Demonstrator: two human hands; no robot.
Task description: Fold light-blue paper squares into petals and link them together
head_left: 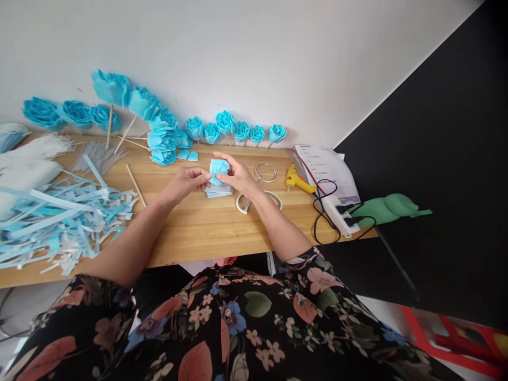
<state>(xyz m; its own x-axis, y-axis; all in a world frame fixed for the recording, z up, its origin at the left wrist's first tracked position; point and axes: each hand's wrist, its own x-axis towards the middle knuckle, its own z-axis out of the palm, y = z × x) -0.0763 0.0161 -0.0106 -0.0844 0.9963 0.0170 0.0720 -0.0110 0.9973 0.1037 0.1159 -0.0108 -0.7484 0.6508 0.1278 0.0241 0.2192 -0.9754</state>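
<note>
A small piece of bright blue crepe paper is held up between my two hands over the table. My left hand pinches its left lower edge with thumb and fingertips. From the right, my right hand grips the same piece, thumb in front and fingers behind. Just beneath lies a stack of pale blue paper squares, partly covered by the held piece. White-handled scissors rest under my right wrist, which hides part of them. A silver ring, perhaps a tape roll, lies behind that wrist.
Blue paper roses on sticks line the wall. Cut paper strips heap at left, near a loose wooden stick. At right are a yellow glue gun, a power strip with black cables, printed sheets and a green object.
</note>
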